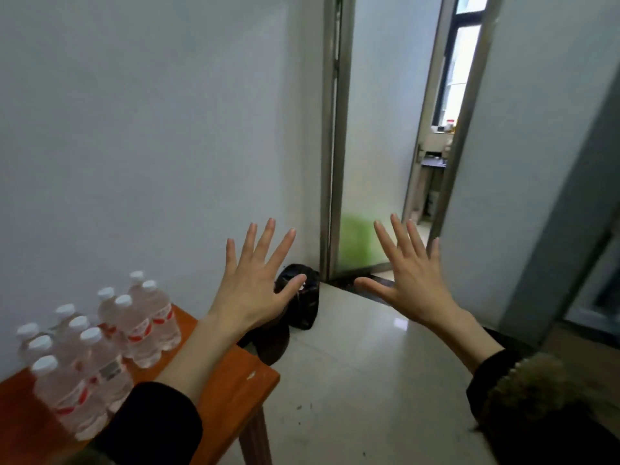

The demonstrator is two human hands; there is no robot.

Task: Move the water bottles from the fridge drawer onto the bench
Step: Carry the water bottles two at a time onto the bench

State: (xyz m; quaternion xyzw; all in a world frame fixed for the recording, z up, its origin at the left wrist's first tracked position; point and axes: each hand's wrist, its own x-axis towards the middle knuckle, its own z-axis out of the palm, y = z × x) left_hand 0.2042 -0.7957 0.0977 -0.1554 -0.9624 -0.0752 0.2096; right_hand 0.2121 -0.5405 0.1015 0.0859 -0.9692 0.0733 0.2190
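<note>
Orange bench [231,391], clear ribbed bottles [100,347]

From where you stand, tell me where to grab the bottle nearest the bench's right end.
Grip that bottle around its body just above the red label, coming from the right with the left hand. It stands upright with neighbours to its left and behind, so only its right side looks clear.

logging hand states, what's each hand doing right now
Left hand: open, fingers spread, holding nothing.
Right hand: open, fingers spread, holding nothing.
</note>
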